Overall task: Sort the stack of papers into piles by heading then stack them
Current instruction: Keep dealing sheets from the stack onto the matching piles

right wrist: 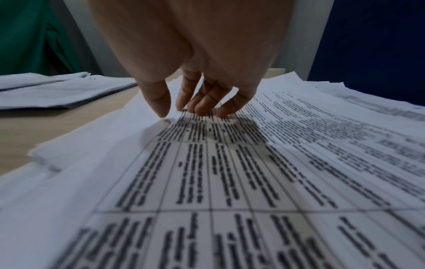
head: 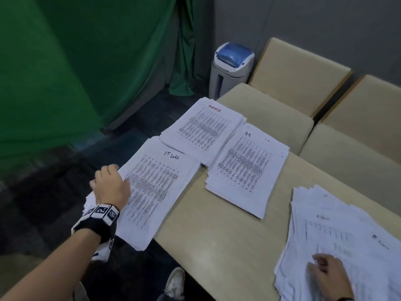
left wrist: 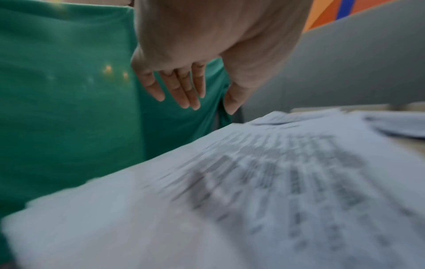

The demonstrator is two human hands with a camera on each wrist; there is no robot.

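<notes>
Beige table (head: 208, 231) by a green curtain (head: 65, 72), grey wall and a shredder bin (head: 232, 68); three headed piles lie at its far end. Left hand (head: 111, 185), fingers (left wrist: 181, 91) straight and close together, hovers off the IT LOGS pile (head: 156, 192), its edge just beside them. Right hand (head: 329, 274) rests loosely curved fingertips (right wrist: 202, 107) on the unsorted stack (head: 347, 235) beneath.

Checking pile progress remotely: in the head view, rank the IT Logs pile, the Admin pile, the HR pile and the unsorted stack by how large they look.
1. unsorted stack, nearest and cropped by the frame.
2. IT Logs pile.
3. HR pile.
4. Admin pile, farthest, partly overlapped.
Same-looking sheets, so nearness may explain much of this.
</notes>
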